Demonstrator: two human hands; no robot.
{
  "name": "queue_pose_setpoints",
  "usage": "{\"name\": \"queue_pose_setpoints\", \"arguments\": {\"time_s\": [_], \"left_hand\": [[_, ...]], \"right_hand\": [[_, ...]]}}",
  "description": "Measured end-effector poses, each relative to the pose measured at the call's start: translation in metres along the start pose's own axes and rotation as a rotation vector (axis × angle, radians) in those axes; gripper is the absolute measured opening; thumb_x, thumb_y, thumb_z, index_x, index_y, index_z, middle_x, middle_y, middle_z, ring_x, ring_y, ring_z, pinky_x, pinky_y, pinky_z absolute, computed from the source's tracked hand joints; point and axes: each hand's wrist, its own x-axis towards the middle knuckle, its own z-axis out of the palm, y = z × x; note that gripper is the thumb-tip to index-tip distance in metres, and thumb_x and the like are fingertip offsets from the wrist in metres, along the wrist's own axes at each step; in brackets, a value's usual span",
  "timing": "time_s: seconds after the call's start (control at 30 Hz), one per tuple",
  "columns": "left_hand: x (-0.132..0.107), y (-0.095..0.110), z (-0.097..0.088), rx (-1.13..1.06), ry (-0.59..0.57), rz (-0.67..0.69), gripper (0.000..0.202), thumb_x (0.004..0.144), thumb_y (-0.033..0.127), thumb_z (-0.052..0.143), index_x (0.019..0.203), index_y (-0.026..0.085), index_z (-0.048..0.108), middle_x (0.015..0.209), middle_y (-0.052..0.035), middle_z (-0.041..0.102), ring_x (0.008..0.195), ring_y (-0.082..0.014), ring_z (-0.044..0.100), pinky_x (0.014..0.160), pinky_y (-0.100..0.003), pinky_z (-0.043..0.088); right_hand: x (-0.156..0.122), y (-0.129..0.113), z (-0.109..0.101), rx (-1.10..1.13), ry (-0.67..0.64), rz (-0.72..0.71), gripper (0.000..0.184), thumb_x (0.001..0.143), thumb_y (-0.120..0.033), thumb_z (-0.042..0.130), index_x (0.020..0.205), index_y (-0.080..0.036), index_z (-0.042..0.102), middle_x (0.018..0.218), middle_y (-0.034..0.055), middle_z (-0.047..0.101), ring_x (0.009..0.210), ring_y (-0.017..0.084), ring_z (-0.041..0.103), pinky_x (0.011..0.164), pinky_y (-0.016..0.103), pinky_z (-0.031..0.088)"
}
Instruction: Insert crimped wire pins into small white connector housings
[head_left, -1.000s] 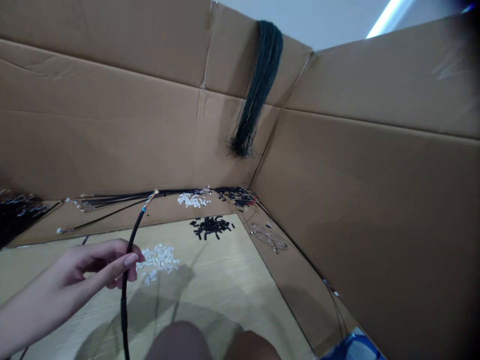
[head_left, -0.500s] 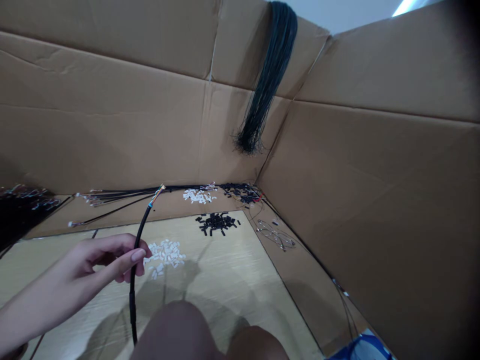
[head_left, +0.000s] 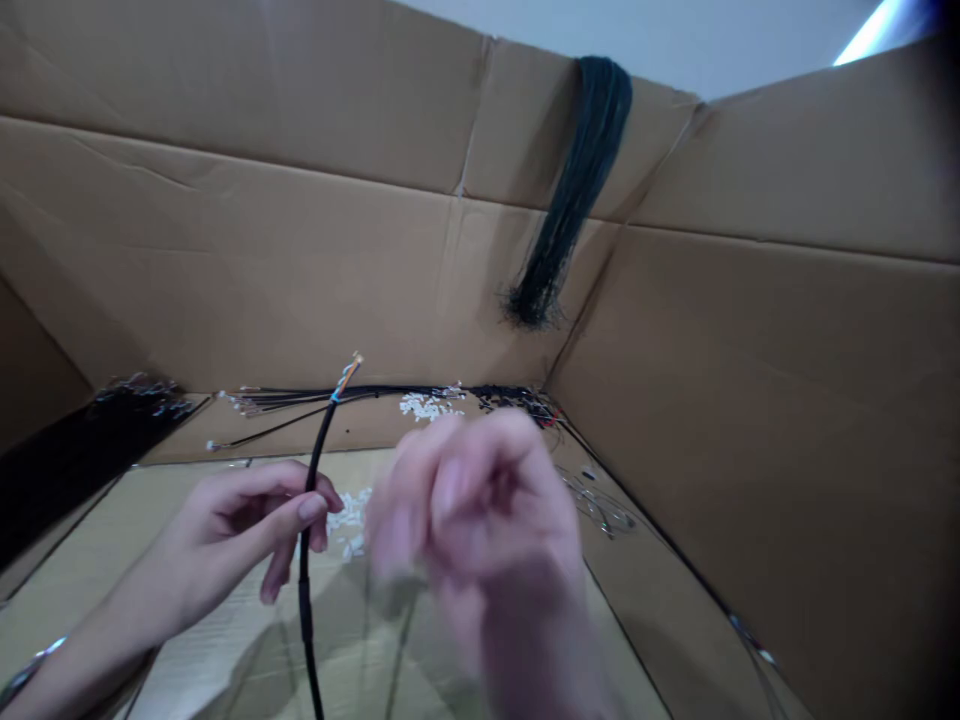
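Observation:
My left hand pinches a black cable between thumb and fingers. The cable stands nearly upright; thin coloured wires fan from its top end, with a small pale tip on them. A thicker black section shows below the hand. My right hand is raised in front of the camera, blurred, its fingers curled in. Whatever it may hold is hidden. Behind my left fingers lies a pile of small white pieces on the light board.
Cardboard walls enclose the area. A dark bundle of thin strands hangs over the back wall. More black cables, white pieces and black pieces lie along the back. At left is a thick cable bundle; thin wires lie at right.
My right hand has come into view at the centre, covering the pile of black pieces on the board. The whole scene has shifted right; my left hand keeps holding the cable.

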Motion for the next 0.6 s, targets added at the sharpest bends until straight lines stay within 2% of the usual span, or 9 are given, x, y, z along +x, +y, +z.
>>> {"name": "queue_pose_setpoints", "arguments": {"time_s": [0.07,0.1,0.2,0.27,0.43,0.6], "left_hand": [[-0.003,0.006,-0.002,-0.082,-0.018,0.048,0.029,0.086,0.046,0.065,0.079,0.017,0.071,0.062,0.0006,0.066,0.041,-0.0115,0.058,0.043,-0.021,0.048],[-0.005,0.008,-0.003,-0.110,-0.015,0.065,0.031,0.087,0.046,0.065,0.080,0.017,0.071,0.062,-0.0001,0.065,0.041,-0.0117,0.059,0.043,-0.021,0.049],[-0.010,0.009,-0.002,-0.162,-0.052,0.089,0.034,0.090,0.049,0.063,0.085,0.016,0.071,0.065,-0.0018,0.066,0.045,-0.0115,0.059,0.045,-0.021,0.051],[-0.013,0.007,0.000,-0.172,-0.101,0.091,0.033,0.091,0.048,0.063,0.087,0.016,0.071,0.068,-0.0022,0.067,0.048,-0.0107,0.060,0.049,-0.020,0.052],[-0.015,0.005,0.003,-0.189,-0.236,0.114,0.035,0.094,0.048,0.060,0.089,0.015,0.071,0.075,-0.0039,0.069,0.053,-0.0094,0.061,0.052,-0.019,0.052],[-0.013,0.006,0.004,-0.180,-0.285,0.107,0.038,0.097,0.048,0.056,0.096,0.014,0.072,0.078,-0.0055,0.071,0.055,-0.0094,0.062,0.054,-0.019,0.050]], "right_hand": [[0.021,0.008,-0.001,0.220,0.173,-0.042,0.006,0.097,-0.022,0.052,0.099,-0.027,0.055,0.084,0.0004,0.063,0.075,0.016,0.063,0.067,0.030,0.055],[0.030,0.013,-0.001,0.303,0.209,-0.024,0.007,0.094,-0.024,0.058,0.101,-0.025,0.060,0.087,0.0009,0.061,0.078,0.015,0.062,0.069,0.028,0.054],[0.044,0.026,0.000,0.376,0.059,0.092,0.024,0.089,-0.034,0.068,0.111,-0.024,0.066,0.094,0.0028,0.063,0.083,0.016,0.061,0.072,0.028,0.053],[0.044,0.030,0.003,0.388,-0.022,0.118,0.024,0.087,-0.038,0.070,0.107,-0.024,0.069,0.092,0.0034,0.066,0.078,0.016,0.061,0.069,0.029,0.054],[0.037,0.029,0.011,0.454,-0.057,0.149,0.014,0.086,-0.036,0.072,0.089,-0.023,0.070,0.087,0.0025,0.070,0.064,0.013,0.059,0.061,0.027,0.053],[0.036,0.030,0.009,0.507,-0.092,0.125,0.008,0.085,-0.030,0.074,0.092,-0.026,0.072,0.085,-0.0001,0.068,0.067,0.011,0.058,0.061,0.022,0.052]]}}
